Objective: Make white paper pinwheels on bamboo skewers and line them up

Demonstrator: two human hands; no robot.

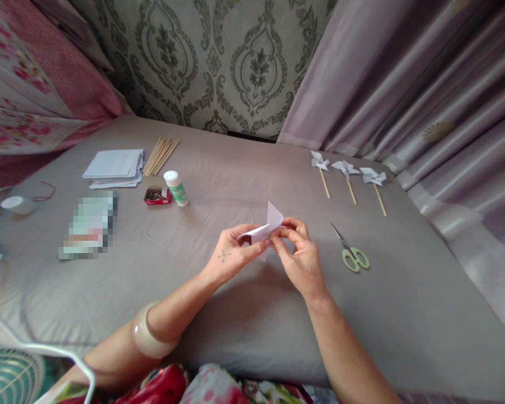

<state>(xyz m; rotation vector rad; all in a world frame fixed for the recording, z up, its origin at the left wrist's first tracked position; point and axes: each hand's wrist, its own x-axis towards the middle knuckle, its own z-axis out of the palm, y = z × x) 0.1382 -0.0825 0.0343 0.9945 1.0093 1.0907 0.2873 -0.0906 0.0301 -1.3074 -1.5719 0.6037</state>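
Observation:
Between my two hands is a white paper pinwheel, partly folded, with one pointed blade standing up. My left hand is closed on its left side, thumb and fingers pinching the paper. On the other side, my right hand pinches the paper near its middle with thumb and fingertips. The fingers hide much of the paper's centre, so I cannot tell whether a pin is there. Green-handled scissors lie to the right of my right hand, blades partly apart.
At the back right lie three finished pinwheels on sticks. Back left are a stack of white paper, wooden sticks, a red box of small metal pieces, and an upright glue stick. A blurred packet and white cable lie left.

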